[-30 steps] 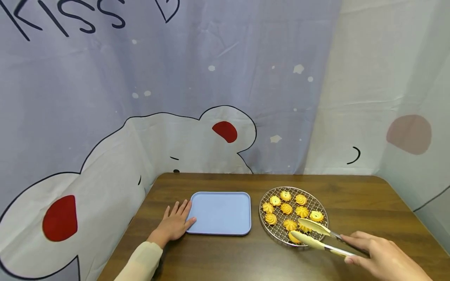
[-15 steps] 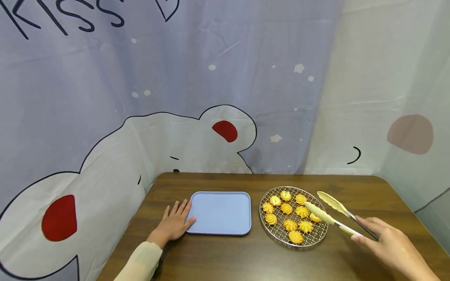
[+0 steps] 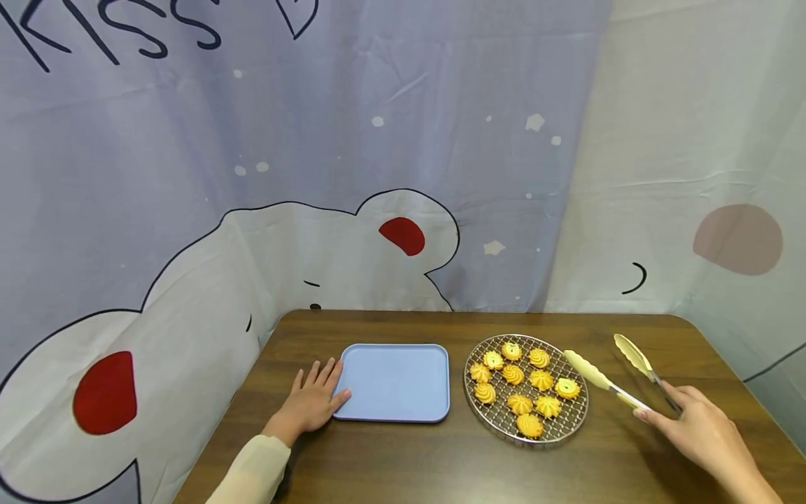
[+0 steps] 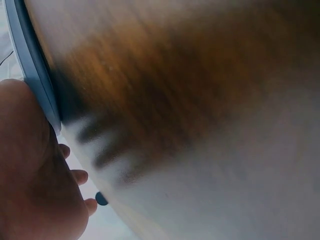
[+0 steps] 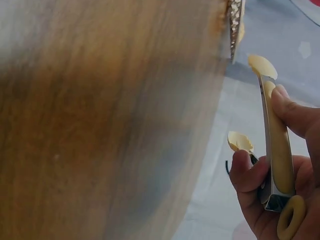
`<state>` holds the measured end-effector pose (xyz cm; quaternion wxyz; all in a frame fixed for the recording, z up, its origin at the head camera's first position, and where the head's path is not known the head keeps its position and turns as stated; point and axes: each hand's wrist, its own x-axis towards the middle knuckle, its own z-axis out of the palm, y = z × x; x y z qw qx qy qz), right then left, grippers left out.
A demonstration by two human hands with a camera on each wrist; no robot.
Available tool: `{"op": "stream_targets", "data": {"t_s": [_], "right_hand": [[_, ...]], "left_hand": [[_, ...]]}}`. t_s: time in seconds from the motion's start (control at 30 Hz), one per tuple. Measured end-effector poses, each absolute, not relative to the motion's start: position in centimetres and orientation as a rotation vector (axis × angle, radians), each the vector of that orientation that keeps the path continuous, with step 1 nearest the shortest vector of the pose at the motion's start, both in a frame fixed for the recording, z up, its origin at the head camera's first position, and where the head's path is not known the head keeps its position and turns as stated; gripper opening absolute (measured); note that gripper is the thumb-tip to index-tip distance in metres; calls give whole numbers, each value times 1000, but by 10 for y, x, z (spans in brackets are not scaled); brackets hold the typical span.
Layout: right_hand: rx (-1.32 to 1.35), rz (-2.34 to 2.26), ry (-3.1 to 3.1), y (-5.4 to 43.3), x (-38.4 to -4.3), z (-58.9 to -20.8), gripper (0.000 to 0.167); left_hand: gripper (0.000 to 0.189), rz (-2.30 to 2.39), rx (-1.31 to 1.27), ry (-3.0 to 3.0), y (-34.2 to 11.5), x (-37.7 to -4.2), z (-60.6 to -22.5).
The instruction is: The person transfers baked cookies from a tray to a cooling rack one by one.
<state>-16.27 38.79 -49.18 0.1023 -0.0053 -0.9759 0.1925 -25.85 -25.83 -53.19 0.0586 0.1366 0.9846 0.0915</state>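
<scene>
My left hand (image 3: 313, 402) lies with spread, straight fingers at the left edge of a light blue tray (image 3: 395, 381), the thumb over its rim. In the left wrist view the tray's edge (image 4: 37, 70) shows beside that hand. My right hand (image 3: 700, 423) grips a pair of tongs (image 3: 620, 393) with pale yellow tips, thumb on one arm and fingers on the other. The tong tips stand wide apart with nothing between them, right of a round wire rack (image 3: 504, 423). On the rack sit several swirled golden cookies (image 3: 513, 374). The right wrist view shows the tongs (image 5: 277, 140) from behind.
Tray and rack stand side by side on a brown wooden table (image 3: 434, 462). Behind the table hangs a printed curtain (image 3: 403, 126), which also runs along both sides.
The right hand has drawn the tongs up and to the right, off the cookies at the rack's front right. The tong tips have spread wider. The left hand has stayed put.
</scene>
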Motion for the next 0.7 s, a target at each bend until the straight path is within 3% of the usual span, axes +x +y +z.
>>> {"op": "stream_targets", "data": {"t_s": [0.7], "right_hand": [[-337, 616, -3137, 407, -185, -502, 110]], "left_hand": [[72, 280, 392, 2979, -259, -259, -534]]}}
